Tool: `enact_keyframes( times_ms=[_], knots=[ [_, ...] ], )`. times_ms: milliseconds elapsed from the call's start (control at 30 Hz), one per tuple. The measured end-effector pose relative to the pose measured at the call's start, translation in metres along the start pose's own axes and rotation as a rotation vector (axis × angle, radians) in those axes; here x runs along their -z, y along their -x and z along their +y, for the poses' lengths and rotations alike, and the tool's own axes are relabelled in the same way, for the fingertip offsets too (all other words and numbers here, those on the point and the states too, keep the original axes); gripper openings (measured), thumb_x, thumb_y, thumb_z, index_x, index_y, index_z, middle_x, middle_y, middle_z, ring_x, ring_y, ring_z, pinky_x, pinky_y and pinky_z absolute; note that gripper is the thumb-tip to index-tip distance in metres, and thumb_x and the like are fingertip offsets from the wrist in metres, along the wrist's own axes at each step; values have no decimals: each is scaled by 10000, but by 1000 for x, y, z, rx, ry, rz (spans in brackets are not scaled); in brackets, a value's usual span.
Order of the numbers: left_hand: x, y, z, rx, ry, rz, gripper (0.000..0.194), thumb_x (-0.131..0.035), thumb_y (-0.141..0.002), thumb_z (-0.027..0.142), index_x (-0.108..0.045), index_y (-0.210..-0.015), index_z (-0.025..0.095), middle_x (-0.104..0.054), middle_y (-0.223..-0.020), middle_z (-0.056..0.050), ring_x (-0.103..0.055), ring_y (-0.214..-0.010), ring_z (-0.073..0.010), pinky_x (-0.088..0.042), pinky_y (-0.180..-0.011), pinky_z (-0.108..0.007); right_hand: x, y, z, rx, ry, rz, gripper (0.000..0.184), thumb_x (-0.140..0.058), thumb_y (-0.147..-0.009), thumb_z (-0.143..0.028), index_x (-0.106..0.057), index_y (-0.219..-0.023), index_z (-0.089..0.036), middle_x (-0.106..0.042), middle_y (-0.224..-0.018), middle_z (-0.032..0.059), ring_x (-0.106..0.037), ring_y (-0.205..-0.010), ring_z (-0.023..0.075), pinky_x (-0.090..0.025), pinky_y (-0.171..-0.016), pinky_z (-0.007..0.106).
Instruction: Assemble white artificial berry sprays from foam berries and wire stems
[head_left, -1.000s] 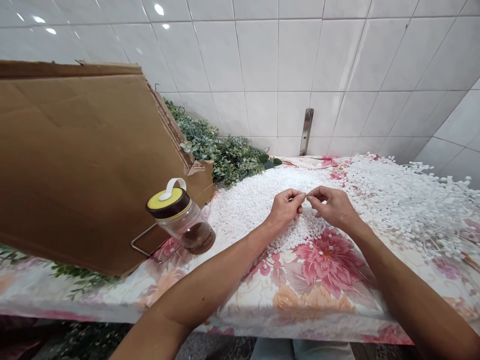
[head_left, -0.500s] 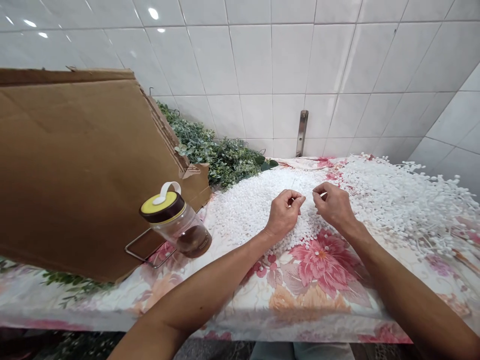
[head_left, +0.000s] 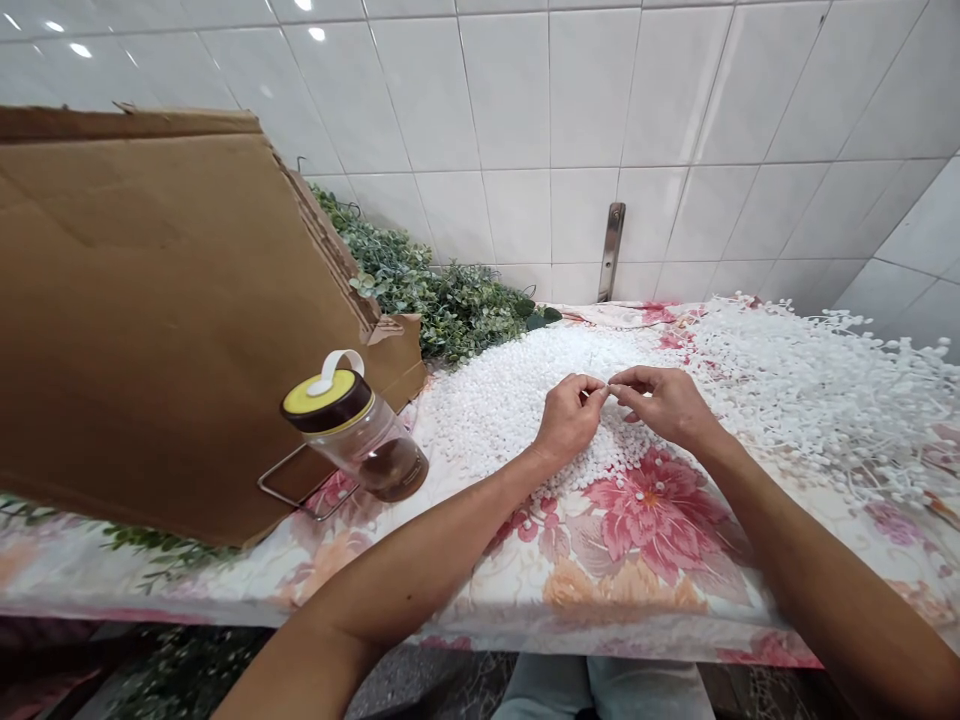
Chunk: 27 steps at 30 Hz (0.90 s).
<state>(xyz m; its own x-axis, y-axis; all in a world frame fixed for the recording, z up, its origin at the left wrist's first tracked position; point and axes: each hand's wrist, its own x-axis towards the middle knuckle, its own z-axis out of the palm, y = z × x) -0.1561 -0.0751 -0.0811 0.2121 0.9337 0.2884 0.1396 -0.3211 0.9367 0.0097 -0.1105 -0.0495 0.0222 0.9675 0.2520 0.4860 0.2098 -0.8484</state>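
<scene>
"Pinching what, your bare left hand and bare right hand?"
"Can't tell: both pinched narrow, tips meeting, any piece hidden. The small, round white beads lie heaped beneath on white, pink-flowered cloth, partly covered."

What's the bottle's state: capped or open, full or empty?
Capped, partly filled. The yellow-and-dark lid sits on the clear bottle, and brown contents show only toward its base. Cannot tell whether the lid is tight.
</scene>
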Motion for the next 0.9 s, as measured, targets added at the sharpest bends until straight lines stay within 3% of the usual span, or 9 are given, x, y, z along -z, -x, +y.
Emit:
enact_keyframes(
  times_ms=[300,500,700,833,900],
  knots=[
    [1,-1,-1,-23,-60,-5,106,-641,-868,226,-694,-809,156,-656,-760,-26,-585,-701,-135,-430,-662,-248,-5,0,-1,164,470,112,123,-647,-854,-205,-769,-867,-214,-777,-783,17,-701,-702,190,-497,-701,304],
    [-1,-4,-5,58,11,6,100,-648,-833,204,-681,-756,151,-640,-691,3,-543,-659,-122,-424,-660,-248,-22,1,7,312,661,209,114,-586,-905,-203,-698,-896,-183,-743,-859,74,-662,-756,212,-437,-693,306],
    [1,-8,1,26,16,37,95,-657,-807,204,-692,-741,146,-664,-705,-5,-560,-672,-122,-424,-665,-247,-32,0,4,314,622,289,112,-549,-911,-200,-657,-881,-187,-721,-895,96,-664,-796,223,-457,-695,310],
    [2,-6,3,24,63,56,99,-674,-799,229,-690,-742,150,-631,-651,7,-528,-599,-107,-395,-599,-236,-19,-6,9,117,379,400,87,-571,-877,-237,-638,-836,-199,-703,-764,51,-654,-662,199,-495,-626,307],
    [2,-5,4,65,138,28,132,-694,-803,279,-698,-775,150,-581,-584,27,-481,-521,-95,-365,-539,-233,-7,-8,12,111,356,480,66,-579,-847,-231,-632,-847,-193,-696,-769,54,-642,-622,192,-512,-592,313]
  ],
)
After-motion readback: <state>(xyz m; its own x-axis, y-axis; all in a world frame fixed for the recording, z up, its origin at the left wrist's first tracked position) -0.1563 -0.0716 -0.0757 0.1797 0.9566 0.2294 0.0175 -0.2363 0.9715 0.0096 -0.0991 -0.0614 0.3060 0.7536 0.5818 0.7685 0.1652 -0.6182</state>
